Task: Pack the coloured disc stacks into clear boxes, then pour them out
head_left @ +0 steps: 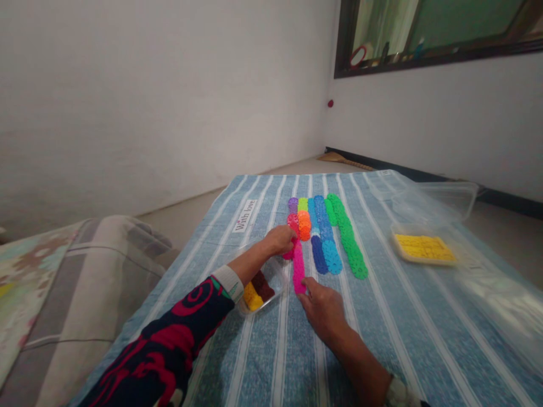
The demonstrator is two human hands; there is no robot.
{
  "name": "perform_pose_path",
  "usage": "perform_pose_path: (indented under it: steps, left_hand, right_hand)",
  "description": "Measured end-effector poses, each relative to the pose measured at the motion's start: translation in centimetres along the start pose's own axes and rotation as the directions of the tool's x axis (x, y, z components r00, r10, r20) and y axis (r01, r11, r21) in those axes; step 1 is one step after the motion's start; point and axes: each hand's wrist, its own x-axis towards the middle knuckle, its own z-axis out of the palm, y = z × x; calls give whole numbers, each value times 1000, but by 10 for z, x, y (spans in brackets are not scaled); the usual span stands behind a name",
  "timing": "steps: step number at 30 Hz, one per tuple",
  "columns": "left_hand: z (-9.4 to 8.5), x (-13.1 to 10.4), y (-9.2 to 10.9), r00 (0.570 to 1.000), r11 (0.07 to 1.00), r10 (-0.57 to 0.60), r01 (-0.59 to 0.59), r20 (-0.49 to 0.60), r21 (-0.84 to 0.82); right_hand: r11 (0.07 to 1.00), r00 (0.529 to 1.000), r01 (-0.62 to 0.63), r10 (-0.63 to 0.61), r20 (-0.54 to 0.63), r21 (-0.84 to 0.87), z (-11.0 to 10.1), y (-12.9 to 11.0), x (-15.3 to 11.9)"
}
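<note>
A row of pink discs lies on the striped cloth between my hands. My left hand has its fingers closed at the far end of the pink row, beside red discs. At the near end, my right hand pinches the pink row between thumb and fingers. Rows of purple, orange, blue and green discs lie beyond and to the right. Under my left forearm sits a clear container with yellow and brown pieces.
On the right of the table stand a tray of yellow pieces and a clear empty container, with clear plastic near the right edge. A "With love" label is at the left. A draped sofa adjoins the left side.
</note>
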Motion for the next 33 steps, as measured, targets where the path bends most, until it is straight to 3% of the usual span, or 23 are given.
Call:
perform_pose_path:
  steps: [13,33]
  left_hand:
    - [3,1,3,999,999,-48,48,16,-7]
    - [-10,9,21,979,982,-187,188,80,5]
  right_hand:
    - [999,998,-13,16,64,-42,-2,0,3]
    - [997,995,51,-46,87,-50,-7,0,3]
